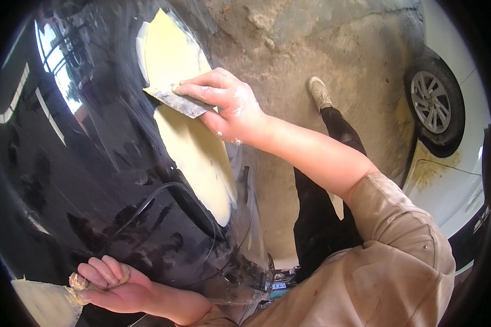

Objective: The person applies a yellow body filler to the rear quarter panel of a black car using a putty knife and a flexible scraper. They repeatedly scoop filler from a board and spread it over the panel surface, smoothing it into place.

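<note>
My right hand (232,106) pinches a flat metal scraper (188,103), its blade lying across a long patch of pale yellow body filler (196,155) on a black car panel (109,180). The filler stretches above and below the blade, over a sanded, dull-edged area. A little filler is on the scraper's left corner, and white smears mark my fingers and knuckles. At the lower left, my left hand (106,280) is closed on the corner of a flat plate smeared with cream filler (46,302). Its thumb and fingertips are caked with filler.
A white car with a wheel (433,103) stands on the right. Stained concrete floor (273,54) lies between the two cars, with my shoe (319,92) on it. Near my waist, a few small items (281,289) show below the black panel.
</note>
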Available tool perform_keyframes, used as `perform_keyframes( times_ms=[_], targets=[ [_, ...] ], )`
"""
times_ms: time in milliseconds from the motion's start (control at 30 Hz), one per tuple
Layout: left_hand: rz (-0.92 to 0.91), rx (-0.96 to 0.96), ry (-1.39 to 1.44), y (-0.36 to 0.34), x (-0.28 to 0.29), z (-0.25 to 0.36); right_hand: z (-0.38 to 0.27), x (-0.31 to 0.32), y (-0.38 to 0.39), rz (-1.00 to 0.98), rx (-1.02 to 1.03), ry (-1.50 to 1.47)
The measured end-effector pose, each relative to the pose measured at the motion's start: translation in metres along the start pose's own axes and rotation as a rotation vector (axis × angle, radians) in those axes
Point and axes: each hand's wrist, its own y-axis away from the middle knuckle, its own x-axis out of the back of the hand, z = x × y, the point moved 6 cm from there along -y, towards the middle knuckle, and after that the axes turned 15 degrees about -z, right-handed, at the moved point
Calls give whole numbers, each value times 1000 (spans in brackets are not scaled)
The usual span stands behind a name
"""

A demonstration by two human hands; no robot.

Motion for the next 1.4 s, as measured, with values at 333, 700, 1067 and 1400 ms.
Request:
perform_keyframes(
  times_ms=[333,700,1067,1400],
  targets=[
    [-5,-27,-25,-3,-4,5,-24,-14,45,-4,75,-20],
    [-53,-59,7,-10,-10,11,-40,-23,83,-3,171,-74],
    [-145,-73,32,-19,-18,20,-50,-26,114,-40,174,-121],
    [-186,-48,22,-20,-7,16,-55,-46,149,-43,176,-136]
  ],
)
